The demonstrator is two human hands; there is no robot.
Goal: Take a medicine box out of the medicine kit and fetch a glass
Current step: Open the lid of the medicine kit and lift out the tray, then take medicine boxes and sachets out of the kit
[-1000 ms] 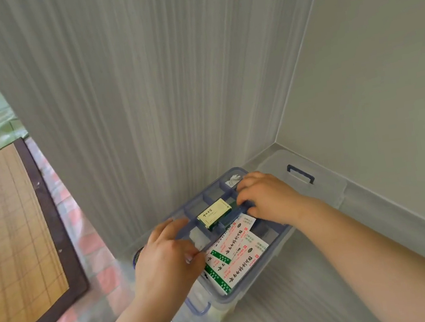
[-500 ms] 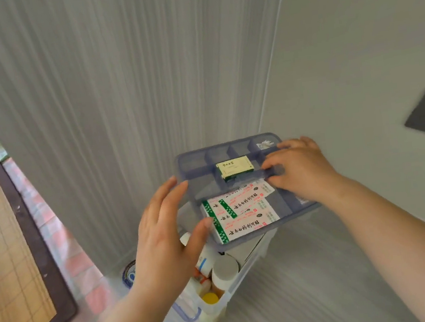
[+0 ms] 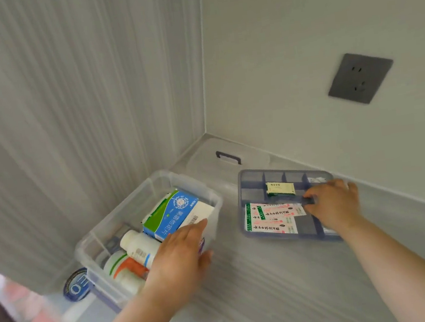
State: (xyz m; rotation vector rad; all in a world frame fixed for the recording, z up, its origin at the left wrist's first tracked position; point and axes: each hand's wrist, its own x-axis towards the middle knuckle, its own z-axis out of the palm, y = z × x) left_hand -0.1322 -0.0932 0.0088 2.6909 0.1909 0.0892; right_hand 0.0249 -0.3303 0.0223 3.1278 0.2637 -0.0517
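The clear plastic medicine kit point(image 3: 99, 228) stands open on the grey shelf at the left. Inside it lie a blue, green and white medicine box point(image 3: 175, 215) and white bottles point(image 3: 139, 246). My left hand point(image 3: 181, 261) rests over the kit's near right side, fingers touching that box's lower edge. To the right, the blue divided tray point(image 3: 246, 183) sits on the shelf, holding flat white-and-pink plaster boxes point(image 3: 269, 218) and a small green-and-cream box point(image 3: 280, 188). My right hand point(image 3: 334, 203) grips the tray's centre handle. No glass is in view.
The kit's clear lid point(image 3: 228, 156) with a dark handle lies in the back corner. Walls close the shelf at the left and back; a grey wall socket point(image 3: 359, 77) is at the upper right. A blue round object point(image 3: 76, 284) lies by the kit's left side.
My right hand has carried the blue tray from above the kit and set it down on the shelf to the right. My left hand has dropped onto the uncovered kit.
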